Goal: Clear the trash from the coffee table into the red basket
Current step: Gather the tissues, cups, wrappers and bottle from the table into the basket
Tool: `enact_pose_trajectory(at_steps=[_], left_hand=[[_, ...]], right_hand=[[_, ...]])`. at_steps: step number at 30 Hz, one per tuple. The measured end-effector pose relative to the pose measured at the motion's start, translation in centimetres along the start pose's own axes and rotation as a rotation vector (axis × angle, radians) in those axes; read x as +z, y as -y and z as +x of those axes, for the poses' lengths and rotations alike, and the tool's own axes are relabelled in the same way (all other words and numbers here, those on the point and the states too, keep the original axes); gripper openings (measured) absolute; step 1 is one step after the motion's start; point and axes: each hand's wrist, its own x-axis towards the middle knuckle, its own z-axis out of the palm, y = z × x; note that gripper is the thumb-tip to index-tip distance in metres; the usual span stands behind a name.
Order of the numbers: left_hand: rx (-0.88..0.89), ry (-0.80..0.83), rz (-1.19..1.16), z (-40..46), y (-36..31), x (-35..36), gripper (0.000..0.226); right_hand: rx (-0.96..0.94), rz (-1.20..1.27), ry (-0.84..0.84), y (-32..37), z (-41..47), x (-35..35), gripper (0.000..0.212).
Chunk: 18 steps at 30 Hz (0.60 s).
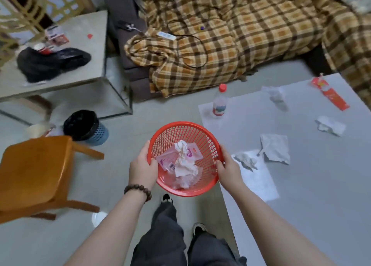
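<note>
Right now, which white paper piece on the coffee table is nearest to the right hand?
The small crumpled tissue just beside the right hand; the other three white pieces lie farther out on the coffee table.

Wooden chair [34, 171] at near left. Just beyond, black-lined blue bin [86, 127] on the floor. Far left, side table [80, 73] bearing a black bag [50, 62]. Far centre and right, plaid blanket [251, 35] draped over a sofa, black cable [192, 45] looped across it.
</note>
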Motion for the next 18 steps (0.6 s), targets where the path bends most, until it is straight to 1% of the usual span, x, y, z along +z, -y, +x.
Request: enact_pose_trajectory(at_steps=[4, 11, 16, 18], left_hand=[[0.045, 0.124, 0.006, 5.0, -1.6, 2.2, 0.058], [0.206, 0.351, 0.042, 14.5, -4.9, 5.3, 0.055], [0.282, 0.5, 0.139, 19.1, -6.9, 7.3, 0.054], [0.302, 0.545, 0.189, 20.1, -7.2, 8.2, 0.055]], right_hand=[[0.074, 0.055, -0.087, -0.1, 2.6, -0.2, 0.056], [0.284, 0.067, -0.27, 0.4, 7.6, 1.2, 0.054], [0.466, 0.12, -0.343, 0.1, 9.3, 1.5, 0.048], [0.527, 0.131, -0.41, -1.1, 9.1, 1.0, 0.05]])
